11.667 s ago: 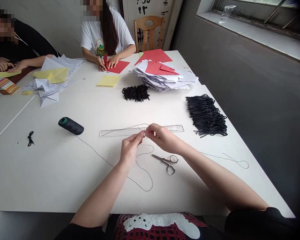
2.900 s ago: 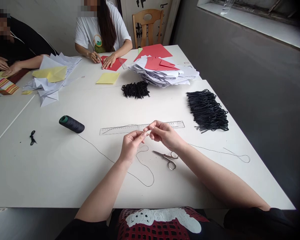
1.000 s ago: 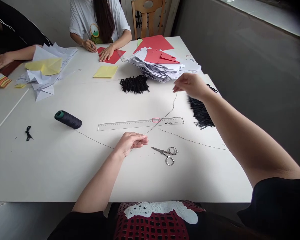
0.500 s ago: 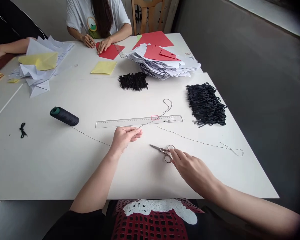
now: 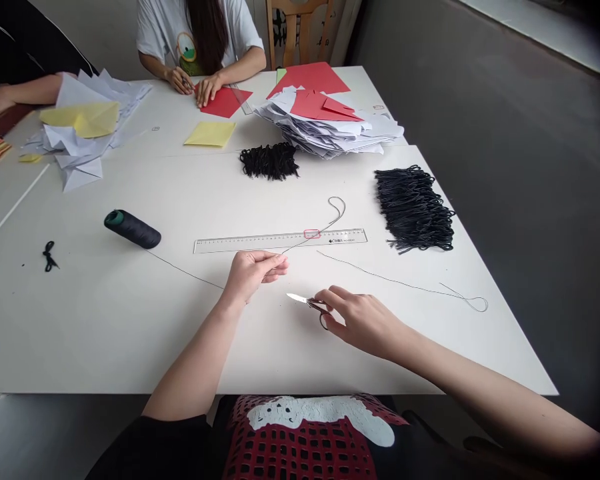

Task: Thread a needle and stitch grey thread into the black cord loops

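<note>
Where our right hand [image 5: 363, 320] is: clamped on the scissors [image 5: 300, 299], blade tips toward the left
Left hand [image 5: 247, 275]: apart from the right, thumb and fingers pinching the thread [image 5: 300, 243] over the table [image 5: 260, 360]
Thread: its front part curls past our fingers; another length runs back from the palm to the spool, so we judge it uncut, though the palm hides the join
Loose thread [image 5: 350, 266]: lying to the right, seemingly a separate piece, no knot that we can make out
Ruler [image 5: 230, 247]: flat, the thread's front part crossing over it
Spool [image 5: 135, 230]: on its side, plenty left
Dark pile [image 5: 415, 210]: many looped cords, which we take as finished
Black pile [image 5: 269, 162]: smaller, looking finished too
</note>
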`<state>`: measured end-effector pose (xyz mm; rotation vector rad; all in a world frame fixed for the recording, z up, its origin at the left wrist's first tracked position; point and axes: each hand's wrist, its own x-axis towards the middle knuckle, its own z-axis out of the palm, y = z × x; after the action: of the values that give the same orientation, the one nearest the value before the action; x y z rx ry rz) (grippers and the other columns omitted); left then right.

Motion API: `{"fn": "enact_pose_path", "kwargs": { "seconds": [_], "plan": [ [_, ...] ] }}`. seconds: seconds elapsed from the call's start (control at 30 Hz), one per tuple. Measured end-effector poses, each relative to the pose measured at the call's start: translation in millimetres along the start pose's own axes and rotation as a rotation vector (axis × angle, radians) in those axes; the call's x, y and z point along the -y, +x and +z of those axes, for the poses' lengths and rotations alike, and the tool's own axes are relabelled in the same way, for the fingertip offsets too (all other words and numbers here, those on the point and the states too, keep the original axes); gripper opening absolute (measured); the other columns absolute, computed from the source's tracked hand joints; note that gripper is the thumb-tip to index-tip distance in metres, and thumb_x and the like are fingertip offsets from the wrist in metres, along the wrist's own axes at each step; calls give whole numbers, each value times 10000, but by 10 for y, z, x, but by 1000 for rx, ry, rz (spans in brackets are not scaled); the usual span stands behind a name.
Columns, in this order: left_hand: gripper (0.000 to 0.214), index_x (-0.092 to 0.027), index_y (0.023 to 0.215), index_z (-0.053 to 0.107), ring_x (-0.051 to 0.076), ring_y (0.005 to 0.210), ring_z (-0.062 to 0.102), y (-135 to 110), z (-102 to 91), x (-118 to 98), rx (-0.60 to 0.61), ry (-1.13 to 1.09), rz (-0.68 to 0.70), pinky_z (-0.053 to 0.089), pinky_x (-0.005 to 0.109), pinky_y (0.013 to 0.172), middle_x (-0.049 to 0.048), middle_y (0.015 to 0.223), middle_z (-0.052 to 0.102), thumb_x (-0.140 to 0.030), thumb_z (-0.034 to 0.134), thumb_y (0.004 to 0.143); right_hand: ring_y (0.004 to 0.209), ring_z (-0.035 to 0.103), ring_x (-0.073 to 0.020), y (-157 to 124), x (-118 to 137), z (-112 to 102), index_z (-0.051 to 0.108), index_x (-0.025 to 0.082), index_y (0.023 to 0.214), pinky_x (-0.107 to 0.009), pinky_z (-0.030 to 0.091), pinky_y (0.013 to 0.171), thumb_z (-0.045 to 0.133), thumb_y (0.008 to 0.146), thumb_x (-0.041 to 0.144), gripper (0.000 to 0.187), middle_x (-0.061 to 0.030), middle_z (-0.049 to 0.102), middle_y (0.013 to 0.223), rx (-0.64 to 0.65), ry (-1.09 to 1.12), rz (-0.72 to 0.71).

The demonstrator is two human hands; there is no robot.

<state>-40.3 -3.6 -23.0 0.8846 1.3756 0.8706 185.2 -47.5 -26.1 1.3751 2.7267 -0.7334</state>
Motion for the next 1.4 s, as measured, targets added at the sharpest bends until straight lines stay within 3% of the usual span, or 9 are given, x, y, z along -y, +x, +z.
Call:
{"fn": "enact_pose_path", "kwargs": {
  "seconds": [0.07,0.17,0.3,0.5,0.8,1.03,1.2,1.3,1.4],
  "plan": [
    [296,-159,792,757,236,837,709,-5,3,-3,20,-4,-17,548,291,725,109,850,742,-430,771,674,571,466,-81,98,47,-90,516,177,952,-227,339,553,531,891,337,172,2,572,786,70,260,-13],
    [285,-162,792,757,230,836,708,-15,9,-1,45,-1,-30,544,285,721,108,856,741,-427,763,686,568,385,-81,226,103,-146,433,173,758,-234,317,552,516,865,579,428,26,464,668,230,499,-45],
    [275,-162,794,757,228,834,707,-31,18,2,61,-10,-18,538,281,715,107,856,740,-419,759,697,561,323,-81,354,136,-141,378,173,705,-240,300,541,408,886,653,514,39,372,621,396,656,-52],
    [269,-156,794,757,239,843,704,-41,17,-5,60,-17,-8,528,289,711,114,858,739,-408,757,702,554,289,-79,454,138,-117,334,172,675,-248,278,536,393,877,685,555,45,329,609,405,649,-17],
    [265,-155,787,758,240,848,700,-44,21,-9,58,-28,-4,529,309,741,117,844,740,-402,764,691,593,379,-91,474,120,-100,505,154,755,-255,330,580,396,892,657,533,18,451,658,416,693,-23],
    [266,-153,790,756,238,841,700,-23,16,6,60,-16,-9,531,312,739,119,845,739,-401,760,694,526,281,-74,477,111,-81,362,173,655,-240,262,512,442,885,623,512,49,333,567,374,592,-9],
    [276,-163,803,757,232,854,701,-35,33,5,72,13,-23,534,311,765,114,860,741,-421,742,704,528,358,-83,376,87,-148,431,178,714,-241,290,517,528,881,433,320,27,471,620,387,439,19],
    [275,-172,812,752,235,884,695,14,-45,36,-22,120,66,530,325,807,96,867,743,-429,715,723,643,491,-114,271,37,-148,520,186,894,-239,340,580,546,842,235,76,-6,586,770,319,367,25],
    [240,-189,825,748,248,961,671,142,-204,72,-317,372,281,499,358,906,72,910,742,-406,654,778,736,552,-138,182,-22,-95,539,196,1033,-246,378,641,542,813,155,223,-24,625,870,243,331,82]
  ]
}}
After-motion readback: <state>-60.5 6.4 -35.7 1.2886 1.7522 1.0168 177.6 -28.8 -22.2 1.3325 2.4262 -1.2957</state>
